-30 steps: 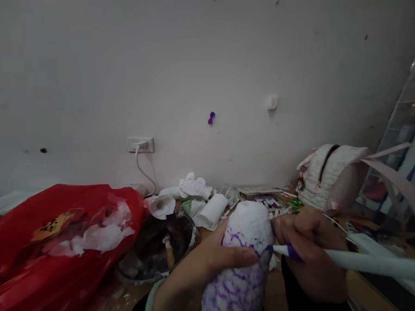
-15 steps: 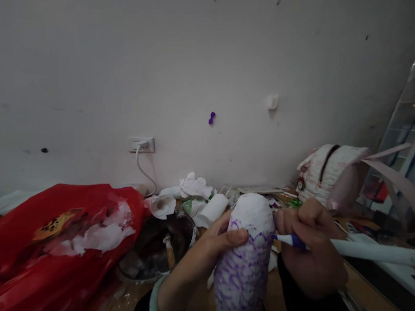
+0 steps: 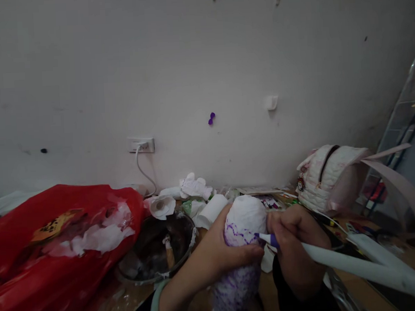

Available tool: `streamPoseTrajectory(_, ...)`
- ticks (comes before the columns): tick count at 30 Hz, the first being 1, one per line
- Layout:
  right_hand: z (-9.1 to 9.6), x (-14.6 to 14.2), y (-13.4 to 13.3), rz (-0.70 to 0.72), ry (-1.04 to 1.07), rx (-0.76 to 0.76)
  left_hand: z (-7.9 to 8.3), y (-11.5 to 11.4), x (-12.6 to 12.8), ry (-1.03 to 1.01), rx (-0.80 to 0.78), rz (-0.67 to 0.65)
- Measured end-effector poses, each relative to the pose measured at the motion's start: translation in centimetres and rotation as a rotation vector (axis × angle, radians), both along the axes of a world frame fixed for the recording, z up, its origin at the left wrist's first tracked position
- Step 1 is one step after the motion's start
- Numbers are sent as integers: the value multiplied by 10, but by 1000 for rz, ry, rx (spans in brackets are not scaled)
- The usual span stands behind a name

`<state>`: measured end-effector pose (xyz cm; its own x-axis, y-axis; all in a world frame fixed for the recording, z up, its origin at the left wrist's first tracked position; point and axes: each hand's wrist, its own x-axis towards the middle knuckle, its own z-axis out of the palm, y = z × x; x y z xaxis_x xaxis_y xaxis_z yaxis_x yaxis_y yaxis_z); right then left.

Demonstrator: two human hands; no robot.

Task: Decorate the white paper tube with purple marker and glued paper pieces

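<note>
My left hand (image 3: 213, 259) is wrapped round a white papier-mâché form (image 3: 243, 218) covered lower down with purple scribbled lines; its rounded top is still white. My right hand (image 3: 295, 243) grips a long white marker (image 3: 338, 262) with a purple collar, its tip touching the form's right side just below the white top. A pale green bangle (image 3: 156, 302) circles my left wrist.
A red plastic bag (image 3: 59, 247) with white paper scraps fills the left. A dark metal bowl (image 3: 160, 248) sits beside it. Crumpled tissue and a paper roll (image 3: 210, 211) lie by the wall. A pink quilted bag (image 3: 330, 177) stands at the right.
The form has turned and dropped slightly in my left hand. My right hand and marker tip shifted left and up along its side, and my left thumb slid further across the front.
</note>
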<state>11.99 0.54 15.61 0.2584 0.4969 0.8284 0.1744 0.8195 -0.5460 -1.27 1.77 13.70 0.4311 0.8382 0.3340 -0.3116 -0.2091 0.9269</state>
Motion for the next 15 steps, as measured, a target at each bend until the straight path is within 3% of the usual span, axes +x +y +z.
streamPoseTrajectory(4,4,0,-2,76,28,-6,3,-2,-2,20,21,-9)
streamPoseTrajectory(9,4,0,-2,30,34,-6,5,-4,-2,7,25,-35)
streamPoseTrajectory(12,6,-1,-2,139,122,-29,3,-3,-3,-28,18,-57)
streamPoseTrajectory(15,7,1,-2,191,73,20,2,-3,-4,-31,-6,-63)
